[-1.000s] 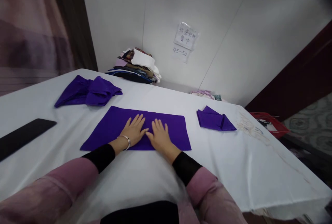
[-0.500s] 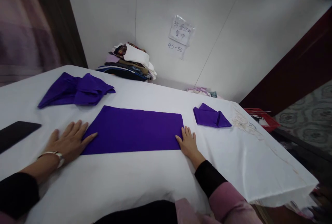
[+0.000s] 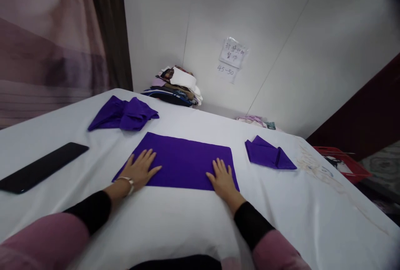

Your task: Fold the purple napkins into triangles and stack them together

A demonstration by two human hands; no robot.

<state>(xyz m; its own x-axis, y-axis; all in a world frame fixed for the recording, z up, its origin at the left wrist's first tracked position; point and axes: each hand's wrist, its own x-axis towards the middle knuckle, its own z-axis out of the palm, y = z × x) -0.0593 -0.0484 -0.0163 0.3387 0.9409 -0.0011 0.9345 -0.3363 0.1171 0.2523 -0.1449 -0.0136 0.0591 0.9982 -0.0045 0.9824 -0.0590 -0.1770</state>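
Purple fabric (image 3: 184, 161) lies flat in my head view, square in front of the wearer on the white tablecloth (image 3: 175, 220). I see the left hand (image 3: 142, 168) laid palm down over its near-left part, fingers fanned forward and rightward, thumb reaching inward, forearm coming in from the lower left. At the near-right part I have the right hand (image 3: 222, 180), also palm down, fingers aimed away and slightly left, thumb turned inward, forearm angling in from the lower right. Both hands are opened flat, pressing on the cloth with nothing pinched. I read the fabric's long axis as running left to right, between the hands, its short ends pointing sideways.
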